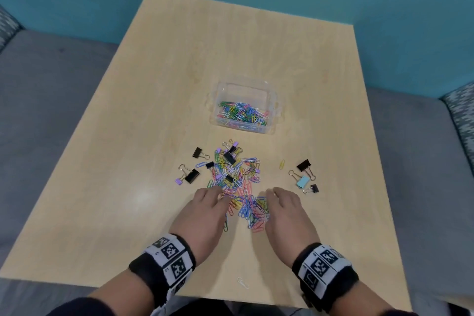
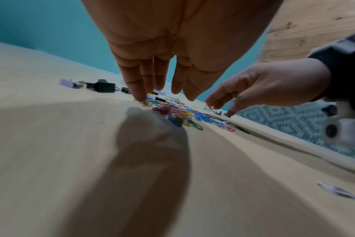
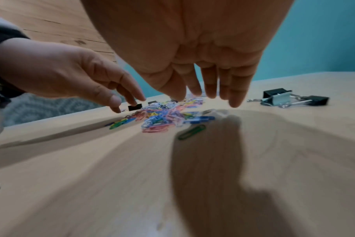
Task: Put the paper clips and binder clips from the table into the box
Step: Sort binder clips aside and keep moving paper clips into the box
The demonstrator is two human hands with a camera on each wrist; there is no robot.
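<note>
Head view: the paper clips [image 1: 239, 187] lie heaped mid-table before the clear box [image 1: 245, 108]; light, slippery and tangling, probably best scooped from both flanks. Left hand [image 1: 202, 210] and right hand [image 1: 286, 213] hang spread, holding nothing.

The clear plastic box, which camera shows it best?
The head view: the clear plastic box shows whole beyond the pile, with colored paper clips inside. Neither wrist view shows it; hands block that direction.

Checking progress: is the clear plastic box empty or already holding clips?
Partly filled. The clear plastic box stands open, with coloured paper clips covering its bottom; no binder clips visible inside.
</note>
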